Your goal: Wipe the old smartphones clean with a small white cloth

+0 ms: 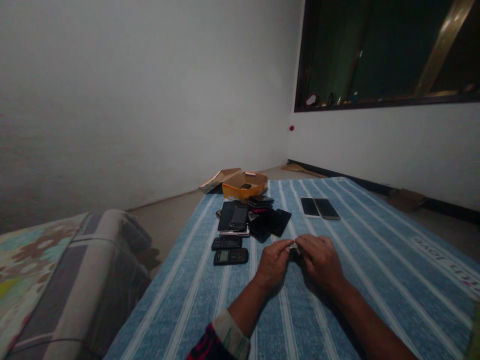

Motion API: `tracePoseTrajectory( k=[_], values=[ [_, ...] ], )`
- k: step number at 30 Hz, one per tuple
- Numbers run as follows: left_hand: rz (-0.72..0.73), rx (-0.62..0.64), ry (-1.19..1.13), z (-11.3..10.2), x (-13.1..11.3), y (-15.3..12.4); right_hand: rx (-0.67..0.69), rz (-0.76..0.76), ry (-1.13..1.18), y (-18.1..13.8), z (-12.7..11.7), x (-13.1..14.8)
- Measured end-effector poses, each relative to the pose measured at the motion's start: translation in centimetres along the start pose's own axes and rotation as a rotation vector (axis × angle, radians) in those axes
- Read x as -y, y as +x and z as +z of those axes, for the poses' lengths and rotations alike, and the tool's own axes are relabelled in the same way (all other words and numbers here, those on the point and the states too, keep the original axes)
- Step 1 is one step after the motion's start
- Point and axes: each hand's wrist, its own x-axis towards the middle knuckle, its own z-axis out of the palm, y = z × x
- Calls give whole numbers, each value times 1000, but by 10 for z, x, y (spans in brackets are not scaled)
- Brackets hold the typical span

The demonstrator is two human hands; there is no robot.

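Observation:
My left hand (273,264) and my right hand (319,260) meet above the striped blue cloth, fingertips pinched together. Between them is a small whitish piece (294,246), mostly covered by the fingers, so its kind cannot be made out. To the left of my hands lie two black keypad phones, one (231,256) nearer me and the other (227,243) just behind it. Beyond these is a pile of dark phones (239,217), with a few spread flat on its right side. Farther right, a white-framed smartphone (309,207) lies beside a gold-edged smartphone (327,209).
An orange cardboard box (243,192), open at the top, stands at the far end of the blue cloth (210,310), with a small dark item inside. Its lid (221,179) leans at the left. A blanket-covered surface (86,280) is at left, across a gap.

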Motion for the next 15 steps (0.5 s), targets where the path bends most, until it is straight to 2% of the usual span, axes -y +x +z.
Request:
tracePoseTrajectory(
  k=[7,15],
  values=[
    [-82,-39,-85,0,-1,2,-5,42,-222,1,-3,6],
    [-84,2,-108,0,-4,3,-11,78,4,-2,8,2]
  ],
)
